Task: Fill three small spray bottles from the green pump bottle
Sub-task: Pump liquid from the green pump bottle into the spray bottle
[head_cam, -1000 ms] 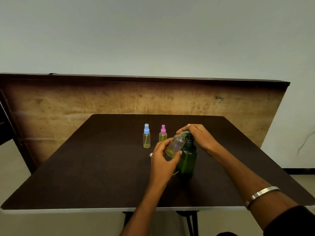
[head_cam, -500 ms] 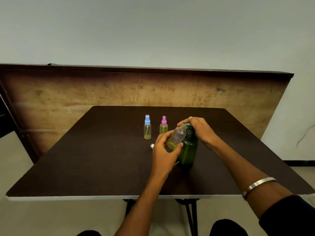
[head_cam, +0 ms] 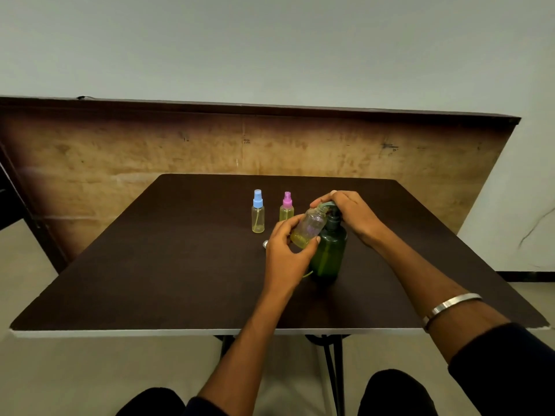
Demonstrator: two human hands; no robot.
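While the left hand (head_cam: 285,253) grips the light, slick open spray bottle (head_cam: 309,228) mid-body, the right hand (head_cam: 350,213) presses the green pump bottle (head_cam: 329,250).

A bare, plain room set up as a simple work spot, of no type the view settles.

A dark brown desk (head_cam: 180,265) with a pale front edge is standing on thin black metal legs (head_cam: 332,370) over a plain beige floor (head_cam: 75,379). A worn plywood board (head_cam: 150,163) is leaning behind it against an unadorned grey-white wall (head_cam: 270,46), which is showing a crack (head_cam: 534,226) at the right.
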